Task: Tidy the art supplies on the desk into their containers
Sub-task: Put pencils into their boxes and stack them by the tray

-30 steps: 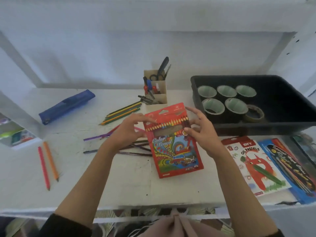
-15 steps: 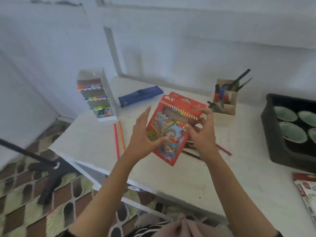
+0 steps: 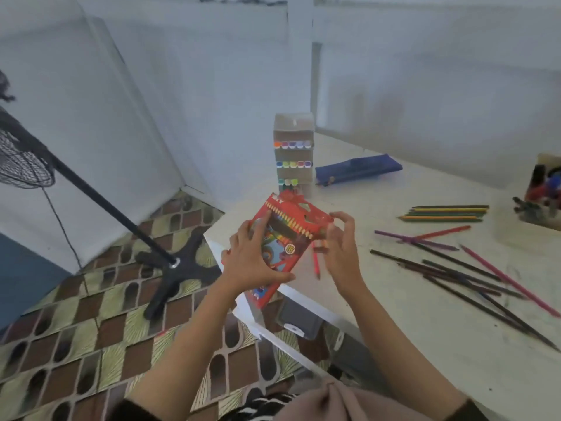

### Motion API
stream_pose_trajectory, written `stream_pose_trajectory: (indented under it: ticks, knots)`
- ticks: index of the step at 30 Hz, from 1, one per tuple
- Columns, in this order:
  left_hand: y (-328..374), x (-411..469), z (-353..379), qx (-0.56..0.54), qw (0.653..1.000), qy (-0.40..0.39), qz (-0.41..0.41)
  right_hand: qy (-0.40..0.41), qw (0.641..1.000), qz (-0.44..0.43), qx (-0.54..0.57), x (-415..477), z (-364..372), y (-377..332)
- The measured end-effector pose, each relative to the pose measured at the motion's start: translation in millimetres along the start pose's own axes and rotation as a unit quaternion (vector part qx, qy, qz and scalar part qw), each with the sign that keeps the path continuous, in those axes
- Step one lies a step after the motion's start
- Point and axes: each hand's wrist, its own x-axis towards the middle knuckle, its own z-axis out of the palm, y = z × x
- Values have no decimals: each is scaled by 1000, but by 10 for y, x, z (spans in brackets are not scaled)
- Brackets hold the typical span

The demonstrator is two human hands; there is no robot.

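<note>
A white desk (image 3: 409, 329) stands in a corner of white walls, over a floor (image 3: 76, 344) of brown and green patterned tiles, where a black stand (image 3: 179, 265) rests on a cross-shaped foot. Loose pencils lie on the desk: a neat bundle of green, yellow and orange ones (image 3: 443, 212) toward the back, a scatter of dark ones (image 3: 455, 275) crossing each other nearer, a pink one (image 3: 510, 281) among them, and a red one (image 3: 315, 259) just beside the right hand. Both forearms reach forward from the bottom of the view. The left hand (image 3: 252, 262) grips the red pencil box (image 3: 285, 235) round its lower half, thumb on the front and fingers wrapped behind. The right hand (image 3: 340, 247) has its fingers curled at the box's upper right corner, pinching the edge there. The box is held tilted in the air above the desk's near left corner; whether pencils are inside it cannot be told. At the back, a cardboard marker rack (image 3: 293, 153) stands upright with rows of coloured caps showing on its tiers. A blue pencil case (image 3: 358, 170) lies flat just beside it. At the right edge, a cardboard pen holder (image 3: 546, 192) holds blurred pens.
</note>
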Motion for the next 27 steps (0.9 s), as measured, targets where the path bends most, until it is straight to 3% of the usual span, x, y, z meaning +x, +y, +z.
stream_pose_trajectory:
  ticks: [3,5,7,11,22,27]
  knots:
    - [-330,68,-30,41,999,-23,-3,66,968,-27,-241,83,69,348]
    - [-500,130,-45,68,997,-40,7,26,889,-82,-450,89,134,553]
    - [-574,189,-59,89,994,-58,20,15,837,-116,-535,82,160,666]
    - [-560,303,-85,127,984,-105,64,21,859,-93,-503,112,86,649]
    - [-79,772,206,205,930,-210,222,93,819,15,-566,197,-737,581]
    - [146,990,263,252,907,-235,241,70,882,13,-467,245,-941,430]
